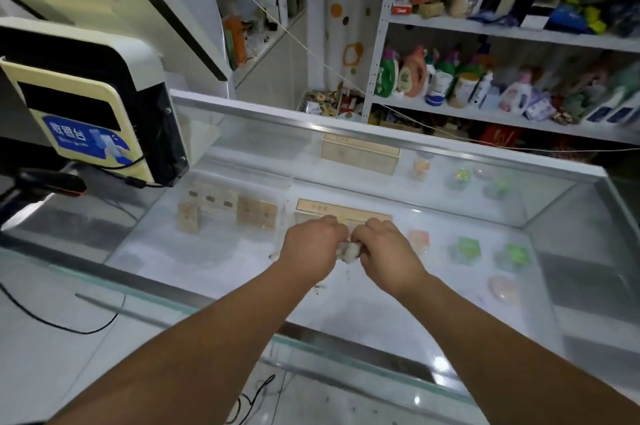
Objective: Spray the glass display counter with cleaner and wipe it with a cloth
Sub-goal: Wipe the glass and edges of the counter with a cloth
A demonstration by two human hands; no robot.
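White metal shelving (pixel 512 30) stocked with bottles along back wall; checkout terminal (pixel 86 106) left.

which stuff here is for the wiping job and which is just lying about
For the job:
cloth, bunched between left hand and right hand
glass counter

Lying about:
payment terminal
shelf bottles
boxes under the glass

Two bare forearms enter from the bottom edge of the frame, with no sleeves, watch, rings or gloves visible; the left hand (pixel 313 241) and the right hand (pixel 388 246) are bare, their fingers curled so the nails stay hidden
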